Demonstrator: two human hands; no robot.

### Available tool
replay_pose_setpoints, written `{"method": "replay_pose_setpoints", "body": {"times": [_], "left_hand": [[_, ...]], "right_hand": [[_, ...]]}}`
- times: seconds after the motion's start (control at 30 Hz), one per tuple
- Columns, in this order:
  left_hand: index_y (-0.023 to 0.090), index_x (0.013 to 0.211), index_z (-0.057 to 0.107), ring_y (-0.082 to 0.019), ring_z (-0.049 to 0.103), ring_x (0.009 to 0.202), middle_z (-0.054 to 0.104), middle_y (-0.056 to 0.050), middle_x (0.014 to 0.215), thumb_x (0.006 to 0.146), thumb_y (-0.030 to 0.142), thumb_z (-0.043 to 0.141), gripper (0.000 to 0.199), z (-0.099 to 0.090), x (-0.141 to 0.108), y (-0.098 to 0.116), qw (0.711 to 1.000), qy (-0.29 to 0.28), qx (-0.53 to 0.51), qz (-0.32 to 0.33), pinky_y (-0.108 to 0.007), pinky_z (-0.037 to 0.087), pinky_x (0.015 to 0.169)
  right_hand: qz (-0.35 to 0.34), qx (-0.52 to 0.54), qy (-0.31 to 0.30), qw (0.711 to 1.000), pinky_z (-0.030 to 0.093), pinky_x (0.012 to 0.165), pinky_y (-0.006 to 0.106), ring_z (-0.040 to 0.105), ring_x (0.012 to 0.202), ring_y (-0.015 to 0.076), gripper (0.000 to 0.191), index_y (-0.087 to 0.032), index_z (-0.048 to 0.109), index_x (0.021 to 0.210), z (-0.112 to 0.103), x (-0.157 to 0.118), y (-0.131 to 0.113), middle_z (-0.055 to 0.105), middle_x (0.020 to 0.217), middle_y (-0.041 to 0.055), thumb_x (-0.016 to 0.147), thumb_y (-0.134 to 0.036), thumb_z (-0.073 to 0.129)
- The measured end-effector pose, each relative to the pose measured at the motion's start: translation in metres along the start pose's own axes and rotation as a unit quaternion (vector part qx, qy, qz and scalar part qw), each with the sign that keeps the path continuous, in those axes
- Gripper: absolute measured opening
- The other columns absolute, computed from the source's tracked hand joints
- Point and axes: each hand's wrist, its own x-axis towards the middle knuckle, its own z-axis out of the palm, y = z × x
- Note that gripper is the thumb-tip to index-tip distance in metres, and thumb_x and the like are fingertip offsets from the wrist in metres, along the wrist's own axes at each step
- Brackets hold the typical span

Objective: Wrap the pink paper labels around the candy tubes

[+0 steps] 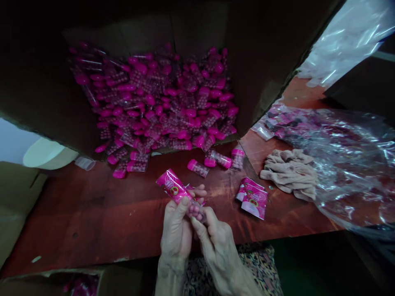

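Left hand [175, 234] and right hand [219, 250] close together, low over a red-brown wood table [92, 213]. Left fingers [185, 201] tight on a pink paper packet [173, 187]. Right fingers [210, 213] tight on a small clear tube of pink balls [196, 210], right at the end of the packet. Hard to tell if the tube is partly inside the packet or only beside it.

Straight ahead of the hands, a big heap of the same tubes [154, 98], in an open brown cardboard box [197, 33]. Just past the fingers, a few loose tubes [197, 167] on the table. To the right of the hands, a small pile of pink packets [253, 198], then a soft tan cloth [290, 174], then a big shiny plastic bag [348, 164]. Far to the left of the hands, a white bowl [46, 153]. Just below the right hand, a cloth with a brown spotty print [259, 267].
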Motion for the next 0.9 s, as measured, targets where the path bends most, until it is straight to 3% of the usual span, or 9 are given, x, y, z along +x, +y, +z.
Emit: {"method": "replay_pose_setpoints", "body": {"times": [0.1, 0.17, 0.33, 0.43, 0.6, 0.77, 0.9], "left_hand": [[0.015, 0.075, 0.071, -0.020, 0.060, 0.093, 0.071, -0.008, 0.086, 0.074, 0.025, 0.063, 0.012, 0.007, -0.004, -0.002, 0.999, -0.024, 0.013, -0.018, -0.029, 0.043, 0.085], [0.015, 0.076, 0.070, -0.022, 0.061, 0.095, 0.070, -0.009, 0.088, 0.075, 0.025, 0.062, 0.013, 0.011, -0.007, -0.002, 0.999, -0.031, 0.012, -0.033, -0.031, 0.045, 0.084], [0.017, 0.090, 0.068, -0.023, 0.062, 0.094, 0.071, -0.009, 0.089, 0.083, 0.039, 0.051, 0.029, 0.009, -0.011, 0.004, 0.998, 0.027, -0.048, -0.041, -0.036, 0.047, 0.083], [0.016, 0.090, 0.068, -0.024, 0.061, 0.097, 0.072, -0.009, 0.086, 0.085, 0.039, 0.047, 0.032, 0.007, -0.010, 0.004, 0.998, 0.043, -0.046, -0.012, -0.037, 0.045, 0.086], [0.014, 0.082, 0.071, -0.024, 0.060, 0.100, 0.071, -0.011, 0.089, 0.086, 0.038, 0.046, 0.035, 0.010, -0.011, 0.000, 0.999, 0.029, 0.007, 0.017, -0.035, 0.044, 0.087], [0.012, 0.076, 0.072, -0.023, 0.064, 0.087, 0.069, -0.014, 0.102, 0.086, 0.041, 0.044, 0.042, 0.008, -0.012, -0.002, 0.999, -0.019, 0.026, -0.020, -0.029, 0.049, 0.072], [0.012, 0.084, 0.072, -0.025, 0.059, 0.103, 0.070, -0.014, 0.098, 0.088, 0.040, 0.041, 0.042, 0.000, -0.011, 0.001, 1.000, -0.026, 0.007, -0.015, -0.032, 0.046, 0.085]], "right_hand": [[0.005, -0.021, 0.030, 0.999, 0.046, 0.051, 0.023, 0.065, 0.058, 0.0179, 0.018, -0.019, 0.051, 0.092, 0.000, -0.003, -0.002, 0.065, 0.069, 0.0039, 0.092, -0.027, 0.035], [0.006, -0.024, 0.037, 0.999, 0.046, 0.050, 0.023, 0.064, 0.055, 0.0177, 0.019, -0.019, 0.051, 0.094, -0.003, -0.005, -0.006, 0.064, 0.066, 0.0029, 0.092, -0.028, 0.034], [0.010, -0.058, 0.013, 0.998, 0.048, 0.053, 0.026, 0.063, 0.058, 0.0186, 0.024, -0.023, 0.054, 0.097, -0.014, -0.011, -0.010, 0.067, 0.072, 0.0042, 0.092, -0.036, 0.034], [0.004, -0.073, 0.026, 0.997, 0.049, 0.055, 0.027, 0.064, 0.065, 0.0204, 0.032, -0.024, 0.056, 0.100, -0.014, -0.014, -0.005, 0.068, 0.080, 0.0066, 0.091, -0.046, 0.035], [0.043, -0.037, 0.019, 0.998, 0.046, 0.053, 0.025, 0.060, 0.057, 0.0175, 0.035, -0.022, 0.055, 0.107, -0.008, -0.014, -0.008, 0.065, 0.069, 0.0037, 0.093, -0.042, 0.030], [0.055, 0.030, 0.010, 0.998, 0.044, 0.050, 0.024, 0.057, 0.054, 0.0165, 0.037, -0.016, 0.053, 0.111, -0.005, -0.012, -0.010, 0.060, 0.064, 0.0024, 0.092, -0.042, 0.034], [0.072, 0.079, 0.014, 0.994, 0.045, 0.051, 0.024, 0.056, 0.056, 0.0155, 0.036, -0.018, 0.055, 0.104, -0.004, -0.009, -0.007, 0.060, 0.066, 0.0026, 0.089, -0.047, 0.039]]}}
